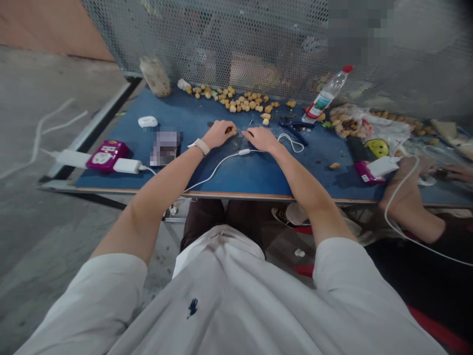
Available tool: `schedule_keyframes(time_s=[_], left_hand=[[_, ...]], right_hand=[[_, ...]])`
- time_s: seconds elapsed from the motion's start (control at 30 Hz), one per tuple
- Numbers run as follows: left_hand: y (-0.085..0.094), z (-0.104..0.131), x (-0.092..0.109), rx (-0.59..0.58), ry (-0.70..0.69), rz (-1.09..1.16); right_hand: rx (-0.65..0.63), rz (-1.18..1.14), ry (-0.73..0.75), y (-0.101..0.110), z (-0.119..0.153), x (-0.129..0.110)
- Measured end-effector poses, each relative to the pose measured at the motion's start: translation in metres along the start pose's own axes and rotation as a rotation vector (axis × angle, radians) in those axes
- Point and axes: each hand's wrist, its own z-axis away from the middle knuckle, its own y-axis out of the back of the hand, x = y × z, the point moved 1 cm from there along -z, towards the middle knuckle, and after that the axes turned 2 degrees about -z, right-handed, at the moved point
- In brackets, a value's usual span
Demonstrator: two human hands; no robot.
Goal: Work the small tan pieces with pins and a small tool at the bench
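Observation:
My left hand (219,133), with a white band at the wrist, is closed around a small tan nut-like piece (232,129) that shows only partly between the fingers. Just to its right, my right hand (261,139) is closed, its fingers pressed together over the blue tabletop (244,175). A thin metal tip (251,122) sticks up by the right fingers; whether it is held I cannot tell. A white cable (221,161) with a small inline piece runs below both hands. Beyond them, several tan nut-like pieces (244,103) lie in a long heap.
Dark-handled pliers (297,132) and a tilted bottle (325,97) are on the right. A phone (165,148), white case (148,122), purple power socket (107,156) and cloudy jar (155,77) are on the left. A perforated metal panel (207,47) stands behind. Another person's arm (410,199) rests at right.

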Motion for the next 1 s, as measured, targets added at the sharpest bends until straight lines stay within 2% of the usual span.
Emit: schedule_keyframes(time_s=[0.5,1.0], left_hand=[[0.003,0.005,0.014,0.059,0.076,-0.047],[-0.006,0.004,0.014,0.099,0.143,-0.095]], right_hand=[[-0.022,0.013,-0.06,0.004,0.005,-0.009],[-0.034,-0.004,-0.052,0.001,0.002,-0.008]])
